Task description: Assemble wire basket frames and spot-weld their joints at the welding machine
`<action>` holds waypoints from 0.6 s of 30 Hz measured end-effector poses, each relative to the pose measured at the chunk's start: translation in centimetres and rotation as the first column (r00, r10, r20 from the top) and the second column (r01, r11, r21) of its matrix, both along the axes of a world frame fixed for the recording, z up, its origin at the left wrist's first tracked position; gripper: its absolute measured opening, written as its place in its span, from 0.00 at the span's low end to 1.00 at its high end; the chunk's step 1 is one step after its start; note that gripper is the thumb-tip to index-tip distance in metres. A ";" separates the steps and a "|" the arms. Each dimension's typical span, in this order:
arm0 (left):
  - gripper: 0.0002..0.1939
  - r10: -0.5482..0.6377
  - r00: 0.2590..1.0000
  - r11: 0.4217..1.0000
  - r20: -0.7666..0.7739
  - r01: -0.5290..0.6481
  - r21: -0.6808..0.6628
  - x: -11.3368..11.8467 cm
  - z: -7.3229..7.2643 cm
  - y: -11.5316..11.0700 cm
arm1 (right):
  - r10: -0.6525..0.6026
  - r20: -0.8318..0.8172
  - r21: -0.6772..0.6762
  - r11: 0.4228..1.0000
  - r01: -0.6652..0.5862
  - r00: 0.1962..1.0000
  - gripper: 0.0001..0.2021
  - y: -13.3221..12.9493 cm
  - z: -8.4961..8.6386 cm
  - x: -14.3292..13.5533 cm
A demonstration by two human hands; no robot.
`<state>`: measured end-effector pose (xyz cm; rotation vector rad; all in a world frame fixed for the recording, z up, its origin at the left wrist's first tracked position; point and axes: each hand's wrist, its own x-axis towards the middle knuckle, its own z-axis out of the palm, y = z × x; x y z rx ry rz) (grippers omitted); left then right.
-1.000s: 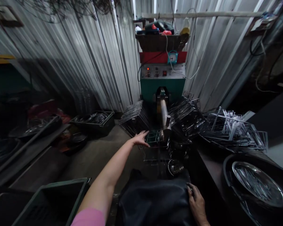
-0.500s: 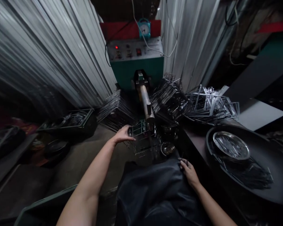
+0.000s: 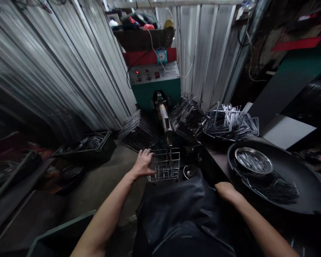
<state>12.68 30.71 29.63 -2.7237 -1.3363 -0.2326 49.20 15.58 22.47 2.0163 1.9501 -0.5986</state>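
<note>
A small wire basket [image 3: 166,166] sits under the welding machine's rod-like arm [image 3: 165,119], just in front of my lap. My left hand [image 3: 143,164] grips the basket's left side, thumb towards me and fingers over the far edge. Low on the right, my right hand [image 3: 226,191] is closed beside my dark apron [image 3: 176,210]. A thin metal wire pokes out from its fingers; the rest of it is hidden. A small shiny bowl [image 3: 188,172] stands right of the basket, partly covered by the apron.
Stacks of bent wire frames [image 3: 136,130] flank the machine [image 3: 155,89]. At right, a big dark pan [image 3: 305,182] holds a metal dish [image 3: 254,160] of short wires and more loose wires. Bins [image 3: 85,146] stand at left, and a green crate [image 3: 61,232] at lower left.
My left hand has closed on the basket, which now shows more upright. My right hand has moved right, away from the apron's edge. The view has tilted up.
</note>
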 end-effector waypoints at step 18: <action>0.35 -0.032 0.998 0.970 -0.061 0.046 0.239 5.3 -0.4 -6.9 | -0.503 -0.220 0.373 0.749 0.548 0.836 0.15 -2.5 1.3 5.9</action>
